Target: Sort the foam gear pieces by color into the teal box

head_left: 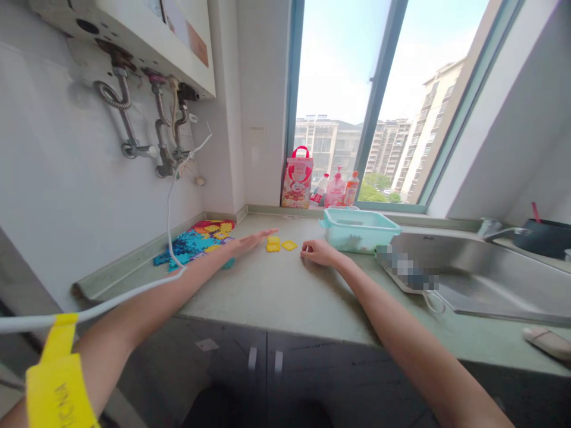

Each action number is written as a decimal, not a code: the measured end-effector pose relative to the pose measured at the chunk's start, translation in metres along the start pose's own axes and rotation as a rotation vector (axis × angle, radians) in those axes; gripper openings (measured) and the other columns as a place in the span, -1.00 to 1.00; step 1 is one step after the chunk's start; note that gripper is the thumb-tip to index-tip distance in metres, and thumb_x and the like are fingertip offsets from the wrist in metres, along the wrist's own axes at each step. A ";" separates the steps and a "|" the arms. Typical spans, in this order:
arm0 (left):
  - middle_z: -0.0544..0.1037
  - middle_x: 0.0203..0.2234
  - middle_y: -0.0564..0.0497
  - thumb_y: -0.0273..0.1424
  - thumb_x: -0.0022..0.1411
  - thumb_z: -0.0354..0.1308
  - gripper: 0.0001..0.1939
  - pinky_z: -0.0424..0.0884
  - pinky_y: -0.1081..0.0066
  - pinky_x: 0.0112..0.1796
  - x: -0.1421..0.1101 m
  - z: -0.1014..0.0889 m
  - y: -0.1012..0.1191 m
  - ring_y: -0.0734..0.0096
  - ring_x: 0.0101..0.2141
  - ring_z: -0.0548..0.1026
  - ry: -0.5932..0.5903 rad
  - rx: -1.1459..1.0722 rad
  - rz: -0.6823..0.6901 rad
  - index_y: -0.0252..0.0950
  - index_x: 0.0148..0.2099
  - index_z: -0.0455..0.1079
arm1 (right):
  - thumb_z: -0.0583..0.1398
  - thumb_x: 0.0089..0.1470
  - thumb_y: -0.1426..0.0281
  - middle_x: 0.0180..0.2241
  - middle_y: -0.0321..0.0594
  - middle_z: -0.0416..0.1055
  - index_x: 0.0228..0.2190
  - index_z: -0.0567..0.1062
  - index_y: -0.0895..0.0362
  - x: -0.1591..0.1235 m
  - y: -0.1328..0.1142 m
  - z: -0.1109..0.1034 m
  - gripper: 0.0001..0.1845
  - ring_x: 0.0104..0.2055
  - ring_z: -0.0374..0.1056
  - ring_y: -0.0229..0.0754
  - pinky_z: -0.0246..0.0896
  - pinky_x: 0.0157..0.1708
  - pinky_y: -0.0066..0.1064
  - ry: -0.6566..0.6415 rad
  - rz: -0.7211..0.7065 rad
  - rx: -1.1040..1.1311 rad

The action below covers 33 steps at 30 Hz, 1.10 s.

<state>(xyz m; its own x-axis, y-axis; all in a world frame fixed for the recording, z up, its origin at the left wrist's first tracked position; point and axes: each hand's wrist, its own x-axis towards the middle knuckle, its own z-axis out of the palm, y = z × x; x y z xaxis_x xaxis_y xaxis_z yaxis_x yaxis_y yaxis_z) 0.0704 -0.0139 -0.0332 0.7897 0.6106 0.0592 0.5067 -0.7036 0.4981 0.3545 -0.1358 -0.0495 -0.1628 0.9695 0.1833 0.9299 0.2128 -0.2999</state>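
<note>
My left hand (250, 241) lies stretched out flat on the green counter (276, 291), fingers pointing right toward two yellow puzzle pieces (280, 244). It holds nothing. Just behind its wrist is a pile of blue, yellow, orange and red puzzle pieces (196, 240) against the wall. My right hand (317, 252) rests on the counter just right of the yellow pieces, fingers curled down; what is under them, if anything, is hidden. A teal plastic tub (357, 229) stands right behind that hand.
A steel sink (482, 273) with a tap fills the right side. Bottles and a red-handled bag (297, 178) stand on the window sill. A white hose (169, 208) hangs from the pipes under the wall heater and crosses my left arm. Dark cabinet doors (267, 368) sit below the counter.
</note>
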 end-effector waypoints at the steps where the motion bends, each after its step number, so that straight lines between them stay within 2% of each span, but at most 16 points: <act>1: 0.07 0.51 0.06 0.06 0.49 -0.57 -0.19 0.12 0.32 0.36 -0.002 -0.014 -0.009 0.33 0.46 0.08 0.071 0.071 -0.016 -0.13 0.58 -0.04 | 0.24 0.25 0.35 -0.39 -0.22 0.58 -0.24 0.64 0.17 0.000 0.001 0.000 -0.81 -0.40 0.37 -0.25 0.09 -0.40 -0.46 -0.001 0.001 0.006; 3: 0.22 0.46 0.07 0.01 0.51 -0.40 -0.28 0.15 0.39 0.33 -0.007 -0.047 -0.033 0.36 0.40 0.21 0.267 0.362 -0.142 -0.12 0.52 0.12 | 0.24 0.25 0.35 -0.41 -0.23 0.57 -0.23 0.64 0.18 0.000 0.002 0.000 -0.80 -0.41 0.37 -0.26 0.10 -0.40 -0.47 -0.001 0.000 0.016; 4: 0.26 0.44 0.00 -0.01 0.50 -0.29 -0.31 0.13 0.31 0.35 -0.010 -0.063 -0.046 0.27 0.39 0.23 0.328 0.421 -0.200 -0.17 0.47 0.21 | 0.23 0.25 0.35 -0.41 -0.24 0.56 -0.23 0.64 0.18 0.001 0.003 0.000 -0.80 -0.41 0.37 -0.26 0.11 -0.41 -0.47 -0.001 -0.002 0.019; 7: 0.45 0.30 -0.19 -0.13 0.46 -0.20 -0.41 0.24 0.10 0.28 -0.024 -0.100 -0.088 0.04 0.28 0.37 0.416 0.523 -0.362 -0.24 0.29 0.43 | 0.23 0.24 0.34 -0.41 -0.25 0.55 -0.23 0.64 0.17 0.003 0.006 0.000 -0.80 -0.42 0.35 -0.26 0.11 -0.40 -0.46 -0.005 -0.017 0.038; 9: 0.51 0.23 -0.23 -0.15 0.41 -0.13 -0.46 0.27 0.03 0.25 -0.035 -0.109 -0.112 -0.04 0.25 0.40 0.412 0.589 -0.453 -0.23 0.18 0.53 | 0.22 0.24 0.32 -0.43 -0.25 0.53 -0.25 0.62 0.17 0.003 0.009 0.002 -0.79 -0.42 0.34 -0.25 0.09 -0.41 -0.45 -0.017 -0.036 0.061; 12: 0.47 0.27 -0.23 -0.12 0.40 -0.11 -0.46 0.22 -0.02 0.27 -0.047 -0.105 -0.136 -0.06 0.30 0.33 0.345 0.670 -0.523 -0.21 0.15 0.57 | 0.21 0.23 0.28 -0.45 -0.25 0.51 -0.28 0.60 0.15 0.004 0.016 0.006 -0.78 -0.44 0.32 -0.23 0.07 -0.41 -0.42 -0.018 -0.067 0.076; 17: 0.25 0.43 -0.22 -0.07 0.45 -0.17 -0.38 0.12 -0.15 0.31 -0.045 -0.092 -0.156 -0.11 0.42 0.15 0.248 0.705 -0.577 -0.18 0.32 0.47 | 0.18 0.22 0.20 -0.48 -0.25 0.48 -0.29 0.56 0.13 0.005 0.021 0.011 -0.74 -0.46 0.30 -0.20 0.06 -0.41 -0.38 -0.023 -0.065 0.083; 20: 0.26 0.43 -0.25 -0.05 0.46 -0.17 -0.36 0.09 -0.18 0.32 -0.039 -0.089 -0.157 -0.16 0.43 0.12 0.256 0.695 -0.575 -0.21 0.35 0.44 | 0.16 0.21 0.19 -0.50 -0.27 0.45 -0.30 0.54 0.13 0.002 0.017 0.009 -0.72 -0.47 0.27 -0.21 0.06 -0.41 -0.38 -0.025 -0.055 0.081; 24: 0.37 0.34 -0.33 -0.07 0.45 -0.14 -0.34 0.04 -0.16 0.34 -0.034 -0.087 -0.150 -0.18 0.35 0.26 0.296 0.697 -0.537 -0.33 0.32 0.45 | 0.16 0.21 0.19 -0.50 -0.28 0.44 -0.30 0.54 0.14 0.001 0.011 0.006 -0.71 -0.47 0.26 -0.22 0.05 -0.41 -0.39 -0.015 -0.034 0.080; 28: 0.39 0.31 -0.39 -0.09 0.45 -0.16 -0.34 -0.03 -0.18 0.36 -0.037 -0.088 -0.144 -0.15 0.30 0.33 0.350 0.727 -0.513 -0.43 0.29 0.45 | 0.17 0.20 0.20 -0.49 -0.28 0.45 -0.30 0.55 0.14 0.000 0.011 0.004 -0.73 -0.46 0.27 -0.23 0.07 -0.40 -0.40 -0.025 -0.021 0.093; 33: 0.41 0.29 -0.33 -0.19 0.44 -0.16 -0.40 0.18 -0.08 0.29 -0.050 -0.096 -0.143 -0.07 0.23 0.41 0.453 0.741 -0.508 -0.44 0.24 0.48 | 0.20 0.19 0.18 -0.47 -0.26 0.47 -0.30 0.56 0.14 0.000 0.012 0.001 -0.72 -0.45 0.28 -0.23 0.09 -0.40 -0.40 -0.031 -0.011 0.111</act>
<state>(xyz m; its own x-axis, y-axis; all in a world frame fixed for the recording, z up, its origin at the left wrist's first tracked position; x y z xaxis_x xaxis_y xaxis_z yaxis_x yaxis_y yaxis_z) -0.0748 0.0910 -0.0240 0.2921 0.8736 0.3893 0.9562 -0.2758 -0.0985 0.3650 -0.1334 -0.0544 -0.1843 0.9700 0.1583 0.8859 0.2337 -0.4006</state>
